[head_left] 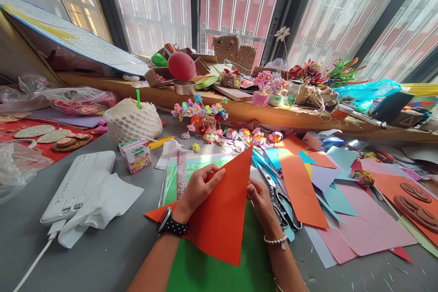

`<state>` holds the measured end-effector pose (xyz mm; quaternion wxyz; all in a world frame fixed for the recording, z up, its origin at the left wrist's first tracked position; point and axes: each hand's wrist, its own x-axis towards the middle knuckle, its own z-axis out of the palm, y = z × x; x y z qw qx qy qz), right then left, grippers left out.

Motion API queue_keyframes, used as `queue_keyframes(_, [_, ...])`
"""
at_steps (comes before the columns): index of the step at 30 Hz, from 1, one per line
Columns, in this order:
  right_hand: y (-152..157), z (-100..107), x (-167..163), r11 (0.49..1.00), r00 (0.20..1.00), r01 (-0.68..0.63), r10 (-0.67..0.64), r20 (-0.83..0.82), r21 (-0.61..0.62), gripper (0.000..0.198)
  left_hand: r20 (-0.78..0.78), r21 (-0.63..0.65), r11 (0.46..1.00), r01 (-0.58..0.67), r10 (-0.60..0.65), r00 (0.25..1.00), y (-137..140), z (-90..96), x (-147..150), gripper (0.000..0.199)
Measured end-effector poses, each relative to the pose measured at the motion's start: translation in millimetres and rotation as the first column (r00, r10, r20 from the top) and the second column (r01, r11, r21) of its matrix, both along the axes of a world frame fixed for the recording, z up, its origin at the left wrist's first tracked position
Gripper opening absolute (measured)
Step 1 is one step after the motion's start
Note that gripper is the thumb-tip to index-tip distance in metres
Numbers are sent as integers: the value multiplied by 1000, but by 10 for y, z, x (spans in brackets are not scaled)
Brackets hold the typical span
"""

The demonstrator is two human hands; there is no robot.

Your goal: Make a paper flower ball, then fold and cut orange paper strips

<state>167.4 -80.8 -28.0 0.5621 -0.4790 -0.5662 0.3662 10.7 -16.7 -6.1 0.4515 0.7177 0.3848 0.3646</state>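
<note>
A folded-looking sheet of orange paper [222, 219] is held up in front of me, its pointed corner at the top. My left hand [202, 189], with a watch at the wrist, grips the sheet from its left side, thumb on the front face. My right hand [260, 200], wearing a beaded bracelet, is closed at the sheet's right edge. A small metallic bit shows at its fingers, too small to name. Below the sheet lies green paper [219, 271]. Black-handled scissors [282, 205] rest on the table just right of my right hand.
Coloured paper pieces [362, 226] cover the right side. At left are a white power bank [82, 182] with a cable, a tissue [102, 210], a small carton [136, 155] and a netted coconut [133, 121]. Craft flowers [201, 114] stand before the cluttered ledge [290, 116].
</note>
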Motion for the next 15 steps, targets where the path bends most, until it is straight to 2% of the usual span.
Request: queue_keyframes(15, [6, 15, 0, 1000, 999, 26, -26, 38, 2, 46, 28, -35, 999, 3, -2, 1000, 0, 21, 2, 32])
